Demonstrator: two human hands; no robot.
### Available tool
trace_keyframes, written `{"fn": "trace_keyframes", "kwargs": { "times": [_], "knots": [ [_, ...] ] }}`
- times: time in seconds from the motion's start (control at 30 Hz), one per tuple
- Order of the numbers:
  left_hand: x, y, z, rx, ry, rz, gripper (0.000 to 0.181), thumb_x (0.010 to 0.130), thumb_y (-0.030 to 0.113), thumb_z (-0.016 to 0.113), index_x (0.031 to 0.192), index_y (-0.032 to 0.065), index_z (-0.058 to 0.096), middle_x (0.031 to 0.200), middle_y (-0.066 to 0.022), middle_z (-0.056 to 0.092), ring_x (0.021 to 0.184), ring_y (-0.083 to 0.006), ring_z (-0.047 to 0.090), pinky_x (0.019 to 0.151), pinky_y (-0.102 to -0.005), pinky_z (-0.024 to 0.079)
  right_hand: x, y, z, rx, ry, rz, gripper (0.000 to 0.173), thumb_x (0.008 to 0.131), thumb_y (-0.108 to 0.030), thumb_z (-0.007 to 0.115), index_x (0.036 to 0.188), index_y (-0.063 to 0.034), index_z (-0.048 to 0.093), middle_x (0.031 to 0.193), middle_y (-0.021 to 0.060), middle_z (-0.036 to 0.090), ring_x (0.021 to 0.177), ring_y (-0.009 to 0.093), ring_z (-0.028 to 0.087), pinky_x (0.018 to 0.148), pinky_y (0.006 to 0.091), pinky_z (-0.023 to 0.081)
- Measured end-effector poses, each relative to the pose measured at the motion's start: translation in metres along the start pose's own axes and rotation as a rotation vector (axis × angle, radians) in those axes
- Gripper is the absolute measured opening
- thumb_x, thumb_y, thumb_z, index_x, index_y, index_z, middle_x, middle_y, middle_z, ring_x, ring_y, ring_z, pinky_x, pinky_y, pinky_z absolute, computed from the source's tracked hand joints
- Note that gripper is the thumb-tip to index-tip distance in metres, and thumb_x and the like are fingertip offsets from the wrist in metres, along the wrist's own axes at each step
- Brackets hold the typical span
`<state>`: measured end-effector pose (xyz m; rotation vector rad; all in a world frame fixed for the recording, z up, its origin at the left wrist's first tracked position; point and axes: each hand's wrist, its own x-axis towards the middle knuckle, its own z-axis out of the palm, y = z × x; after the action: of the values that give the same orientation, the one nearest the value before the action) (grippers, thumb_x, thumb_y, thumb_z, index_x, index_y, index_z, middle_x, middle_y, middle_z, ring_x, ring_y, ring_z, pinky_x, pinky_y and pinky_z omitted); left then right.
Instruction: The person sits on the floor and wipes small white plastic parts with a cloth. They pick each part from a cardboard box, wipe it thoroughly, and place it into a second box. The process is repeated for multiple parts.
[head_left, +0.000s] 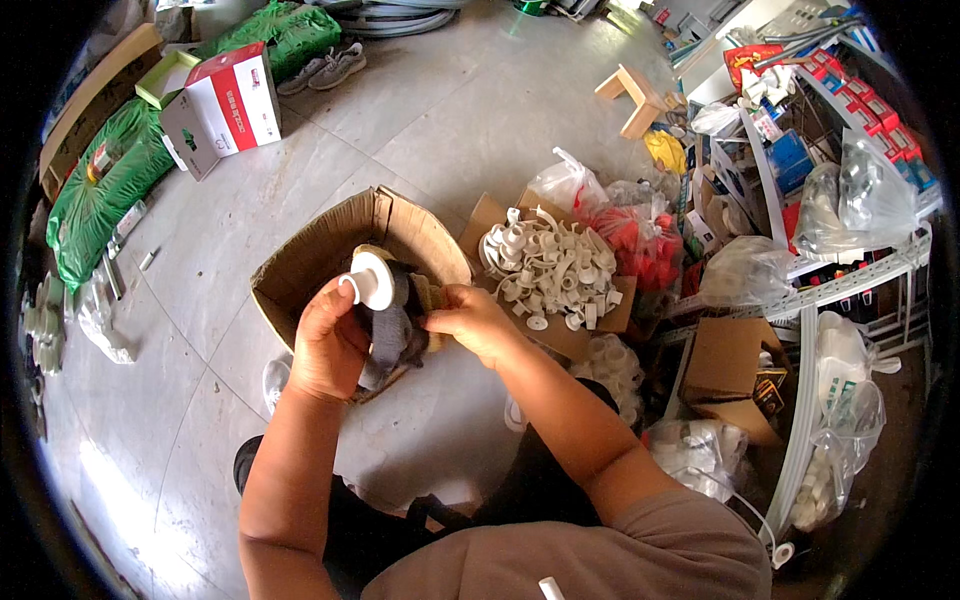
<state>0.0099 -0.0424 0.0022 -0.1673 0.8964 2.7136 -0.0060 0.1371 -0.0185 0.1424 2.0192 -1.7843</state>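
My left hand (330, 341) holds a white flanged plastic pipe fitting (373, 280), its round flange facing up and to the right. Beside it, my right hand (474, 321) grips the edge of a dark grey and yellowish cloth or work glove (391, 337), which lies against the fitting. Both hands are above an open cardboard box (300, 259), whose inside is partly hidden by the cloth and hands. Right of this box, a second opened carton (484, 217) bears a heap of white plastic pipe fittings (559, 262).
Clear bags of red fittings (649, 244) and white fittings (611, 367) lie near the heap. Metal shelving (862, 277) with bags and boxes stands at right. A small wooden stool (637, 101), a white-and-red carton (236, 101) and green sacks (112, 184) are farther off.
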Motion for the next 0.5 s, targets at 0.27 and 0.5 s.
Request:
{"fn": "trace_keyframes", "kwargs": {
  "times": [0.27,0.5],
  "knots": [
    [0.013,0.018,-0.027,0.039,0.283,0.054,0.038,0.076,0.031,0.056,0.103,0.0047,0.054,0.1,-0.0064,0.055,0.094,-0.02,0.05,0.086,-0.033,0.036,0.006,-0.018,-0.028,1.118,-0.379,0.117,0.037,0.076,-0.011,0.043,0.109,0.0051,0.048,0.106,0.0151,0.055,0.099,0.023,0.053,0.088,0.0356,0.041],
    [0.008,0.007,-0.01,0.447,0.283,0.076,0.027,0.08,0.02,0.055,0.102,0.0057,0.054,0.094,0.0005,0.056,0.089,-0.0104,0.047,0.082,-0.0261,0.033,-0.007,-0.025,-0.023,0.972,-0.291,0.158,0.035,0.08,-0.025,0.051,0.103,0.0016,0.052,0.098,0.0142,0.059,0.087,0.023,0.057,0.083,0.037,0.043]
  ]
}}
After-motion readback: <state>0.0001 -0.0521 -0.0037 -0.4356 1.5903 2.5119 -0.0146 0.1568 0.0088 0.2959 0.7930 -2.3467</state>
